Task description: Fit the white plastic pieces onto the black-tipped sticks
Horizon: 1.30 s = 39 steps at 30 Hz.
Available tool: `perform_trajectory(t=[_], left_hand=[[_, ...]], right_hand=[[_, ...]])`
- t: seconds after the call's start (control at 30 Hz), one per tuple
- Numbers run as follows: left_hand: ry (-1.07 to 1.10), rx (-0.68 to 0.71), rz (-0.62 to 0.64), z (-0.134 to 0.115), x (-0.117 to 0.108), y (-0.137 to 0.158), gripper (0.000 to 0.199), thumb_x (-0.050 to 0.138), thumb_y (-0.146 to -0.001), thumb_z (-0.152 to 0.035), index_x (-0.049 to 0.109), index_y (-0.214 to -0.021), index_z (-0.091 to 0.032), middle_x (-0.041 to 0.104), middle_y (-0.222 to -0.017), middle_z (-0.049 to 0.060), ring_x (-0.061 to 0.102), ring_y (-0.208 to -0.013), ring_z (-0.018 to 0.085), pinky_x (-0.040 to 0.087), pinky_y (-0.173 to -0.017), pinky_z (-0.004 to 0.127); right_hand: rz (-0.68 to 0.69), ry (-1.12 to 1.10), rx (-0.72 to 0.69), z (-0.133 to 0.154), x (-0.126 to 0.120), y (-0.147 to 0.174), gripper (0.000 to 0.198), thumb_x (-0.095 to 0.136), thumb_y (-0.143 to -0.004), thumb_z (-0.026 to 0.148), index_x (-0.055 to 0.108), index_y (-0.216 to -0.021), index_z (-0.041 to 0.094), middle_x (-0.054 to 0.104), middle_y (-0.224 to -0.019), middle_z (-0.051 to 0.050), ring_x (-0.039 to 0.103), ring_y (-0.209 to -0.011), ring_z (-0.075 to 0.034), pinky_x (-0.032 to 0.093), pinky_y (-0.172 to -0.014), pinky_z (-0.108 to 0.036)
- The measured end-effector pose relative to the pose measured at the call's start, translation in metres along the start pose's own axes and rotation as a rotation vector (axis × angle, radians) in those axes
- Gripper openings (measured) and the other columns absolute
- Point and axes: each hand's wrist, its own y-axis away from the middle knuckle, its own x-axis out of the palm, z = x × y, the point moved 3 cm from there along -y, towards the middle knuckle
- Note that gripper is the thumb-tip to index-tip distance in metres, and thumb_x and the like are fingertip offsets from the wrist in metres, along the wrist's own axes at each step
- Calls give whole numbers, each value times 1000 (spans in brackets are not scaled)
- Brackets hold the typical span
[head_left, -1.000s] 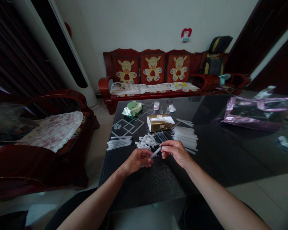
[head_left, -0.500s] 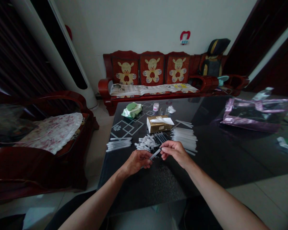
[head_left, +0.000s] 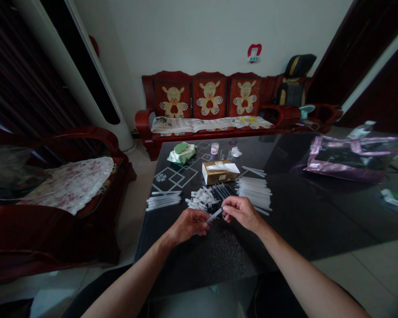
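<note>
A slim translucent white pen barrel (head_left: 215,215) slants between my hands above the near part of the dark table. My left hand (head_left: 188,225) is closed round its lower left end. The fingers of my right hand (head_left: 241,213) pinch its upper right end, where a small dark part shows. Just beyond lie a heap of short white pieces (head_left: 202,198) and a bunch of thin dark sticks (head_left: 221,191). A stack of translucent white tubes (head_left: 254,192) sits behind my right hand. Several similar tubes with dark ends (head_left: 164,200) lie in a row at the left.
Behind the heap stands a gold tissue box (head_left: 219,172). Farther back are a green wipes pack (head_left: 181,153), a small cup (head_left: 215,148) and a crumpled white tissue (head_left: 236,152). A clear bag with purple edges (head_left: 348,161) stands on the right.
Both hands hold the pen barrel as before, nearly in the same place. The right fingers have shifted slightly at its upper end. The whole view has moved very slightly.
</note>
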Motion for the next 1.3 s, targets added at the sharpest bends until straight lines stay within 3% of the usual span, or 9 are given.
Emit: perform_trajectory(t=[0.13,0.47,0.7,0.8,0.9,1.0,1.1,1.23,1.3], left_hand=[[-7,-4,6,-1,0,1,37,69,-74,-37,67,-98,-9,67,-75,7,61,-61,12,49,-58,24],[-118,29,-38,-4,3,2,32,64,-77,-31,69,-101,-11,67,-74,7,62,-62,14,49,-59,25],[-214,38,-10,-8,3,5,26,58,-78,-21,70,-99,-12,68,-76,6,62,-66,14,50,-62,25],[-230,38,-6,-10,2,6,27,57,-78,-22,70,-99,-12,68,-76,6,62,-65,14,49,-61,24],[-242,41,-14,-12,2,6,27,57,-79,-24,70,-100,-12,68,-76,6,62,-64,14,49,-60,24],[-246,52,-21,-12,1,5,27,57,-79,-24,70,-100,-12,68,-76,6,62,-64,14,49,-60,24],[-238,56,-16,-10,2,4,27,57,-79,-23,70,-100,-13,68,-76,6,62,-64,14,49,-60,24],[-244,57,3,-10,3,5,26,57,-78,-23,71,-98,-14,68,-74,5,62,-64,14,48,-60,23],[-249,61,-3,-11,3,4,26,58,-78,-24,71,-98,-13,67,-73,5,62,-63,14,48,-59,23]], right_hand=[[8,-54,6,-3,-1,0,25,60,-81,36,61,-93,13,65,-72,-3,63,-57,-13,54,-53,-26],[-13,218,-59,8,-1,5,21,49,-88,34,61,-88,17,60,-64,0,57,-50,-11,45,-47,-21],[-20,480,-164,18,1,6,36,45,-91,37,53,-61,18,52,-52,3,50,-49,-10,37,-51,-21],[-6,414,-109,15,1,5,40,43,-92,41,53,-61,18,52,-52,3,49,-47,-9,37,-49,-21],[14,207,1,7,-1,4,37,39,-92,45,60,-81,16,59,-61,1,54,-47,-10,41,-45,-21],[37,88,9,3,-2,5,31,50,-88,43,60,-96,15,63,-71,-2,60,-54,-12,48,-50,-22],[38,102,8,3,-1,5,27,54,-85,42,60,-87,15,63,-67,-1,59,-52,-11,48,-48,-21],[-2,241,9,3,-1,5,38,48,-88,46,56,-66,16,56,-53,2,51,-40,-7,39,-39,-17],[-21,204,40,1,-3,4,41,45,-89,49,58,-69,16,56,-52,2,50,-38,-8,38,-37,-18]])
